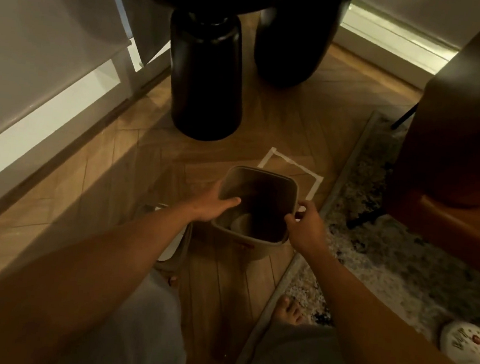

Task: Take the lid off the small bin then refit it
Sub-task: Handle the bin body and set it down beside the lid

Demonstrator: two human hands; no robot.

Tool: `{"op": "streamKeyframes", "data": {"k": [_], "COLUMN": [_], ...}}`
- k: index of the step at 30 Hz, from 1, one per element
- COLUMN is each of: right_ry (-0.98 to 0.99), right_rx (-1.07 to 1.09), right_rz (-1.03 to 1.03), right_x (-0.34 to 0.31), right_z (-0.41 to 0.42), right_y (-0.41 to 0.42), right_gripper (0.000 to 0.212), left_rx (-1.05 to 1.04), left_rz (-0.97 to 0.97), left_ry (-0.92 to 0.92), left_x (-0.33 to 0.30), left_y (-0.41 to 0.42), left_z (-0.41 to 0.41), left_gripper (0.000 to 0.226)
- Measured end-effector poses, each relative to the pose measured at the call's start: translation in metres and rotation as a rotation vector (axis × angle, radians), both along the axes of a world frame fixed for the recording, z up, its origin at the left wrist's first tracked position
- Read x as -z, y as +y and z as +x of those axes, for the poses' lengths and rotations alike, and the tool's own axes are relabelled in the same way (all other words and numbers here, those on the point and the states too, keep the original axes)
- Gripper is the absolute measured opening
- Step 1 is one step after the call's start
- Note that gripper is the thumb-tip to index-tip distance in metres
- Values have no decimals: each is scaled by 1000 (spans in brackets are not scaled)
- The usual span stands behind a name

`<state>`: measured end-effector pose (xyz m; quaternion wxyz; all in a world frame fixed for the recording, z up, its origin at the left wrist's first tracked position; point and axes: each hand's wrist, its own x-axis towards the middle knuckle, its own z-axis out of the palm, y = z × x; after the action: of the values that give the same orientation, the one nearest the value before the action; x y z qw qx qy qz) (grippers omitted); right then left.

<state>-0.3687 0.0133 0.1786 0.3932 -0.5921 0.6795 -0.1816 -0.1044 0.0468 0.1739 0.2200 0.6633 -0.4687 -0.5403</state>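
The small grey bin [263,174] stands open on the wooden floor, with no lid on it, and its inside is dark. My left hand [215,209] grips the bin's left rim, thumb hooked inside. My right hand [307,226] pinches the right rim between thumb and fingers. A flat grey-and-white piece [172,245], which looks like the lid, lies on the floor just left of the bin, mostly hidden under my left forearm.
A white tape square [292,169] marks the floor behind the bin. Two thick black table legs [207,84] stand further back. A speckled rug [387,254] and brown furniture [456,144] lie to the right, with a white slipper [466,350] at the lower right. My bare foot [289,307] is near the rug's edge.
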Motion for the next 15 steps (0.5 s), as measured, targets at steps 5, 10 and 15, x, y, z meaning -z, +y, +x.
{"op": "streamKeyframes", "data": {"k": [5,10,15], "right_ry": [38,5,28], "right_rx": [-97,-187,-293], "right_rz": [33,108,139], "right_x": [22,36,47], "right_z": [-12,-19,-26], "right_y": [-3,0,6], "right_gripper": [50,68,82], "left_rx": [40,27,84], "left_rz": [-27,-17,7], "left_ry": [-30,-11,-12], "left_x": [21,37,46], "left_y": [-13,-19,-20], "left_z": [-13,-21,-26], "left_gripper": [69,66,65]}}
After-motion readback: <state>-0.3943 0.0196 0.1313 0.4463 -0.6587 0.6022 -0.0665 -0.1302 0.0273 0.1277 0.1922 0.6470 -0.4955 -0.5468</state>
